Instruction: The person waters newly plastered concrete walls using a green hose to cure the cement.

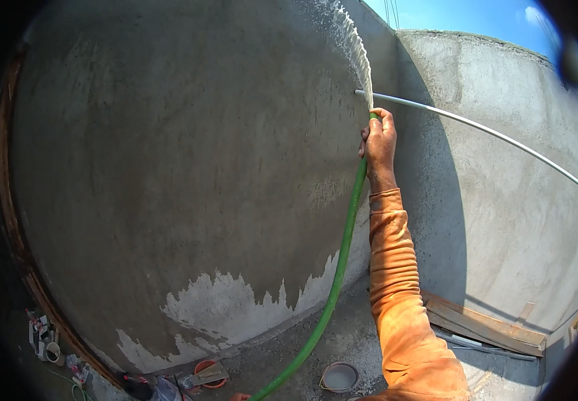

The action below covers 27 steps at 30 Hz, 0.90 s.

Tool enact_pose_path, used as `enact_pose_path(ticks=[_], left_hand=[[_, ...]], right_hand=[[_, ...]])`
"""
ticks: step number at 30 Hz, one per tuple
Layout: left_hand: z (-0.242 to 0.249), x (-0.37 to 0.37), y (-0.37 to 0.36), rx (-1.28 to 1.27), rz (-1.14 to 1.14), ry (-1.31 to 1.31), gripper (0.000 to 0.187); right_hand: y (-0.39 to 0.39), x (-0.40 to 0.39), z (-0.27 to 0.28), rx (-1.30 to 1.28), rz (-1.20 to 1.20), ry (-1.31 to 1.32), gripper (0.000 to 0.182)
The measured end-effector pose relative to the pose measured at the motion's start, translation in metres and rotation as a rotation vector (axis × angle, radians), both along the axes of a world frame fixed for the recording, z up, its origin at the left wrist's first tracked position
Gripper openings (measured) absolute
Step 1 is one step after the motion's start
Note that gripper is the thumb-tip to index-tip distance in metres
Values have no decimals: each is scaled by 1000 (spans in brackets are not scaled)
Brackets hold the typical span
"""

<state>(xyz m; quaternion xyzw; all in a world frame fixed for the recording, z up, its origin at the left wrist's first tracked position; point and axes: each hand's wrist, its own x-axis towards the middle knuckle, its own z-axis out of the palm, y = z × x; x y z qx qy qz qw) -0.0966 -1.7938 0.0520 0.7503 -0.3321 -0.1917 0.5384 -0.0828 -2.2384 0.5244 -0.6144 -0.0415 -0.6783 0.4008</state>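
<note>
**Water jet wets a plastered wall under clear sky**

A curved, grey plastered wall fills the view, most of its face dark with damp and a pale, dry patch low near its foot. Right of the wall's corner, a second wall face stands in sunlight, crossed by a thin white pipe that runs out from the corner. At the base of that sunlit face lies a wooden plank. A green hose rises from the ground in front of the wall to the corner. The right hand, on an arm in an orange sleeve, is closed around the hose's upper end, held high against the wall, and a white spray of water shoots upward from it along the wall. On the floor below the wall sit a small grey bowl and an orange bowl. Fingertips, apparently of the left hand, show at the bottom edge by the hose; its grip cannot be made out.
</note>
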Motion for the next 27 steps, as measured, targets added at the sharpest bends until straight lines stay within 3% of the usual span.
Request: enact_pose_path(ticks=[6, 11, 16, 21, 24, 27], left_hand=[[32, 0, -5, 12, 5, -143, 18], [34, -5, -4, 16, 8, -144, 21], [24, -6, 3, -1, 30, -104, 21], [14, -6, 14, -25, 96, -129, 22], [24, -11, 24, 97, 138, -62, 22], [9, -9, 28, -20, 176, -114, 22]], right_hand=[[-31, -18, -9, 33, -131, -20, 21], [-6, -6, -5, -36, -168, 57, 23], [29, 26, 9, -110, 47, 63, 22], [71, 60, 25, -150, 117, 64, 20], [101, 89, 32, -181, 253, 70, 19], [120, 108, 31, -219, 337, 91, 19]])
